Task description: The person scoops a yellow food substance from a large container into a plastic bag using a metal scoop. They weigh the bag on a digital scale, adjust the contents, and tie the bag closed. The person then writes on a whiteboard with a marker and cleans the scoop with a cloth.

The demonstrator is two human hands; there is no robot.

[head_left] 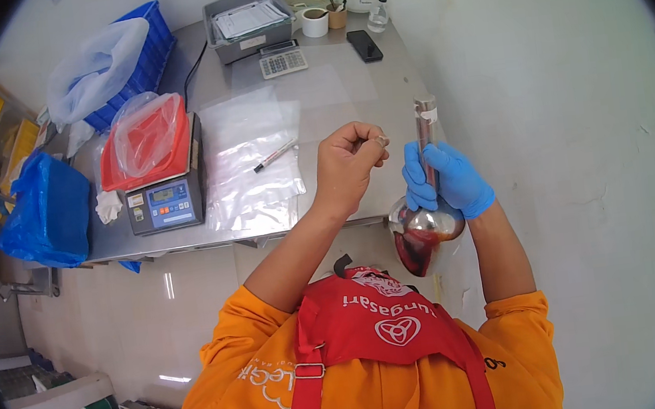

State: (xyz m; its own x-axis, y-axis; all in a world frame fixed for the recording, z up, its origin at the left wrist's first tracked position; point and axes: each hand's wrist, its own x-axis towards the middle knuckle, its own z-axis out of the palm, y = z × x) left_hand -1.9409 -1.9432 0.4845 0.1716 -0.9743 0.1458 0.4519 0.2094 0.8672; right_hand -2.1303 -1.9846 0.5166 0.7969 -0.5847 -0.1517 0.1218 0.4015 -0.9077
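Note:
My right hand [447,179], in a blue glove, is wrapped around the handle of a shiny metal scoop [427,229]. The handle stands up past my fingers, and the rounded bowl hangs below them, mirroring the red of my apron. Bare and raised over the table's front part, my left hand [351,161] has thumb and fingers pinched together. A tiny bit of something shows at its fingertips, too small to name. Left of that hand, a marker pen [275,155] lies on clear plastic bags [249,193].
A digital scale [168,205] carries a red tray [144,144] lined with plastic. Behind are a blue crate [143,60], a grey bin [233,49] with papers, a calculator [284,63], a phone [364,46] and a spray bottle [378,17]. A white wall [570,136] borders the right.

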